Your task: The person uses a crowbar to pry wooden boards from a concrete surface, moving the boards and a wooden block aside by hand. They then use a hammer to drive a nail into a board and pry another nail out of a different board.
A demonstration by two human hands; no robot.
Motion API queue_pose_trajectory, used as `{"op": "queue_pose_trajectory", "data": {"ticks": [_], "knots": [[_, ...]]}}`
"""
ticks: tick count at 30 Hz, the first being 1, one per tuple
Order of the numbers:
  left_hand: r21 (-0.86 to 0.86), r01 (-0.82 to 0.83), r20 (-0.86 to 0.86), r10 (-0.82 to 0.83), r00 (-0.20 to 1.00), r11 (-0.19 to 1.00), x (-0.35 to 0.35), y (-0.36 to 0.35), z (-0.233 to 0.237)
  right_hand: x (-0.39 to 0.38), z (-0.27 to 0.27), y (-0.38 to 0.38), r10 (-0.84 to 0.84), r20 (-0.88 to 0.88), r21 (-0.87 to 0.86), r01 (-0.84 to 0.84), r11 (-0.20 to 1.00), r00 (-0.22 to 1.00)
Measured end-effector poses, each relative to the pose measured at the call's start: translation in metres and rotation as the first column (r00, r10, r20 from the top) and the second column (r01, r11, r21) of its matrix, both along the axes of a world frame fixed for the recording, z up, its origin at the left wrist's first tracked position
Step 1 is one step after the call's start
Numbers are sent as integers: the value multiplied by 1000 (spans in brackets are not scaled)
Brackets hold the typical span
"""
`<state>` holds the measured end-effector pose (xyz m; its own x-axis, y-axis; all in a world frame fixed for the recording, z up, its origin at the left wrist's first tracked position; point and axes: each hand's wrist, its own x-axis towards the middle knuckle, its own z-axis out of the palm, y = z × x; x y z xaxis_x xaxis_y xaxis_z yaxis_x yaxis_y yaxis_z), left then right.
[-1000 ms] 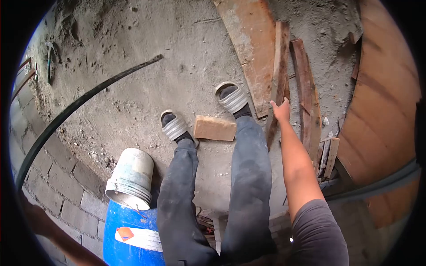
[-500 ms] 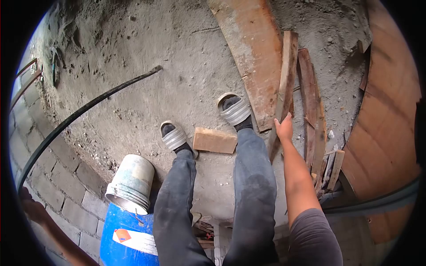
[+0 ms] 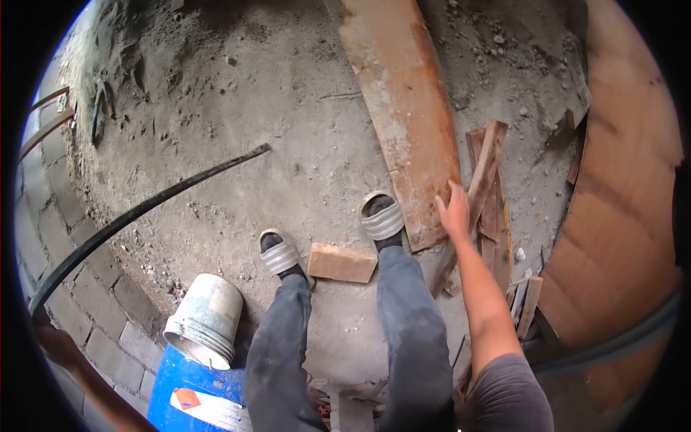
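My left hand (image 3: pixel 59 344), partly dark at the left edge, is closed around the near end of a long dark bar (image 3: pixel 137 211). The bar reaches out over the dirt floor. My right hand (image 3: pixel 455 214) has its thumb and fingers apart, right at the side edge of a stained plywood board (image 3: pixel 410 122). Just right of that hand, a length of lumber (image 3: pixel 486 162) slants across other wood strips (image 3: pixel 489 241), its lower end running beneath my wrist. A short wood block (image 3: pixel 341 263) lies between my sandalled feet.
An upturned white bucket (image 3: pixel 209 309) leans on a blue drum (image 3: pixel 188 381) at lower left. Concrete blocks (image 3: pixel 90 302) line the left side, with a hammer-like tool (image 3: pixel 97 108) near them. A large curved plywood sheet (image 3: pixel 612 187) stands at right, beside short wood scraps (image 3: pixel 529 306).
My right hand has loosened from the length of lumber and moved onto the board's edge. The lumber has tipped over to the right. My left hand keeps hold of the dark bar.
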<state>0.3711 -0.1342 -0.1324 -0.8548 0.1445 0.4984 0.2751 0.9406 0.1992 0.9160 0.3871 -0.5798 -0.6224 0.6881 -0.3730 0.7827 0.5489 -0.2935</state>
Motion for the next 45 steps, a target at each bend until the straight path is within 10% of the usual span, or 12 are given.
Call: {"op": "queue_pose_trajectory", "data": {"ticks": [6, 9, 13, 14, 16, 22, 26, 28, 36, 38, 45], "knots": [[18, -131, -93, 133, 987, 991, 33, 53, -15, -143, -71, 86, -279, 7, 180, 274, 945, 960], [-22, -97, -57, 96, 994, 995, 40, 8, -14, -149, -90, 118, -370, 142, -80, 383, 920, 918], [-499, -6, -16, -2, 1000, 867, 60, -79, -3, -134, -45, 123, -183, -50, -176, 172, 969, 982], [-434, 65, -14, -78, 997, 899, 67, -91, -9, -141, -24, 119, -168, -52, -179, 156, 971, 985], [285, -59, 187, 5, 982, 957, 80, -98, -13, -152, 15, 114, -81, -76, -423, 42, 905, 994], [-216, 379, 46, -379, 924, 900, 109, -52, -26, -191, 90, 28, 177, -181, -89, -195, 977, 968], [-77, 404, 159, -389, 907, 911, 118, -74, -25, -206, 148, -11, 369, -279, 193, -325, 926, 887], [464, 38, 353, -225, 908, 885, 121, -103, -30, -208, 178, -14, 364, -326, 222, -304, 927, 873], [401, -75, 197, -6, 980, 913, 133, -80, -49, -226, 241, 39, 63, -519, 199, 48, 979, 853], [463, -170, 268, 45, 962, 870, 140, -81, -45, -251, 261, 58, 234, -607, 489, 125, 864, 760], [498, -388, 379, 208, 902, 776, 179, -117, -66, -284, 370, 104, 283, -627, 516, 115, 849, 726]]}}
